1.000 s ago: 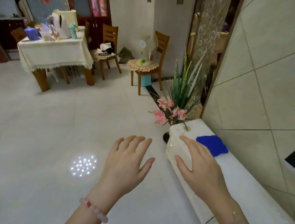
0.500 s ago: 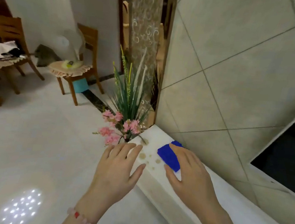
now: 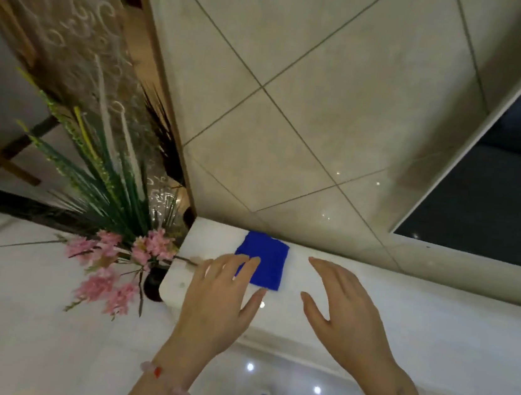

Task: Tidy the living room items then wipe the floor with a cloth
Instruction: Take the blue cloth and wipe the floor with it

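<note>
Flower arrangement: At 9 o'clock in our view we see a bunch of pink artificial flowers with long green and yellow leaves (image 3: 109, 211). It stands in a small dark vase (image 3: 153, 284) on the glossy white floor (image 3: 8, 314), just beside the left end of the ledge.

Patterned panel: At 11 o'clock, behind the leaves, we see a tall frosted glass panel with white swirl pattern (image 3: 73, 26) in a brown wooden frame.

Left hand: Our left hand (image 3: 217, 300) is at 6 o'clock, palm down, fingers spread wide and holding nothing. Its fingertips (image 3: 253, 260) overlap the lower left corner of the cloth; we cannot tell if they press on it. The wrist wears a bracelet of pale pink beads with one red bead (image 3: 164, 379).

Cloth: The folded bright blue square cloth (image 3: 266, 260) lies flat on the white marble ledge (image 3: 418, 315), near its left end, between our two hands.

Right hand: Our right hand (image 3: 344, 309) is at 5 o'clock, open wide and empty, thumb pointing to the cloth but apart from it.

Wall: From 12 to 2 o'clock there is a wall of beige glossy tiles laid diagonally (image 3: 297, 103); at 3 o'clock a dark screen in a pale frame (image 3: 501, 177).
</note>
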The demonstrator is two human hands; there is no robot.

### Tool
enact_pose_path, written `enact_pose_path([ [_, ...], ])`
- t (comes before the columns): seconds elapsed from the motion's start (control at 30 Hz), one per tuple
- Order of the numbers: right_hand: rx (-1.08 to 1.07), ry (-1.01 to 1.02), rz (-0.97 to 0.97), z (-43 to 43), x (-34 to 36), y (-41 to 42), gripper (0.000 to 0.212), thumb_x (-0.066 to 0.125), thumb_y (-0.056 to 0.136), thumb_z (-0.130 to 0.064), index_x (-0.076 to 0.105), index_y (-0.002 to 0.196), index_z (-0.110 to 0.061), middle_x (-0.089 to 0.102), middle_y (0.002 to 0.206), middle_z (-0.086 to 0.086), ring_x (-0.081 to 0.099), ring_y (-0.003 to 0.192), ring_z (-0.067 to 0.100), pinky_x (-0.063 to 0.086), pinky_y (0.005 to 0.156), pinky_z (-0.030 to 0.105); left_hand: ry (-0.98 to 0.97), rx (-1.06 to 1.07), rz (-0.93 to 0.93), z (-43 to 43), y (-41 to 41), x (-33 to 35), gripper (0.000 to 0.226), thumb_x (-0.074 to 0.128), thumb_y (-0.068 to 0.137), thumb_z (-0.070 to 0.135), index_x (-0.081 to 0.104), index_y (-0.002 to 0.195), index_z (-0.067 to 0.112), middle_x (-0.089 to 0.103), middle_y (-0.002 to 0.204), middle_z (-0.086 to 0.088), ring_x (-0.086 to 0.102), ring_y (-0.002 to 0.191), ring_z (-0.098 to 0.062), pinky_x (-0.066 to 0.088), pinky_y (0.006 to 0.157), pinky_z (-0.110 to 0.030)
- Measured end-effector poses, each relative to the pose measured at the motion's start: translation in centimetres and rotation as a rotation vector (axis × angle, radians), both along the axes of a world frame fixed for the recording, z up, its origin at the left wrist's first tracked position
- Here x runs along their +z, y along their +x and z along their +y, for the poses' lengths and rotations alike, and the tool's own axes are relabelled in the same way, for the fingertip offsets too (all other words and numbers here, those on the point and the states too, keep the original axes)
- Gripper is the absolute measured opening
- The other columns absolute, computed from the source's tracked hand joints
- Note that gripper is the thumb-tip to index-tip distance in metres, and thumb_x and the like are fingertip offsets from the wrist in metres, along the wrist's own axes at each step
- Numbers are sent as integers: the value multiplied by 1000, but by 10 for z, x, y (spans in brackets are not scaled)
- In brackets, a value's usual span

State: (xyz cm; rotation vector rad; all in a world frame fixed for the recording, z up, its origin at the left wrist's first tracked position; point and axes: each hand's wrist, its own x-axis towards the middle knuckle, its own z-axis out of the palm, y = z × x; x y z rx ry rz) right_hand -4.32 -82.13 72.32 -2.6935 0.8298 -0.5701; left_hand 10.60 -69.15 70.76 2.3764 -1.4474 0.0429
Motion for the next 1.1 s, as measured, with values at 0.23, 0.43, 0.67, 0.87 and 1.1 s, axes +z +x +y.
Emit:
enact_pose_path([
  [0.23,-110,34,49,-44,-40,23,50,56,78,-41,59,120,-14,67,113,3,65,100,18,37,82,20,117,-70,65,-51,31,-32,48,37,88,45,57,122,16,64,115,-2,60,105,-20,51,85,-42],
  [0.43,-113,54,41,-78,-83,62,52,40,84,-45,59,118,-11,67,113,6,65,102,21,37,87,25,196,-62,71,-88,67,-66,46,44,86,44,58,121,17,65,114,-3,61,105,-21,52,85,-44],
  [0.67,-74,164,98,-90,-168,96,55,21,95,-52,51,124,-15,65,117,4,63,107,22,35,94,29,232,-53,89,-112,104,-146,44,46,88,44,64,114,13,68,107,-9,66,95,-28,55,77,-46],
  [0.87,-100,195,185,-96,-250,124,50,20,96,-51,47,121,-18,68,113,3,65,102,21,35,92,28,341,-78,139,-128,133,-237,48,52,80,43,65,114,12,69,107,-11,67,94,-30,55,76,-48],
  [1.1,-154,274,250,-105,-336,148,53,27,95,-50,56,120,-14,67,114,4,65,102,21,43,92,32,389,-124,180,-134,168,-321,53,39,86,45,63,116,10,68,108,-13,66,94,-31,55,77,-47],
])
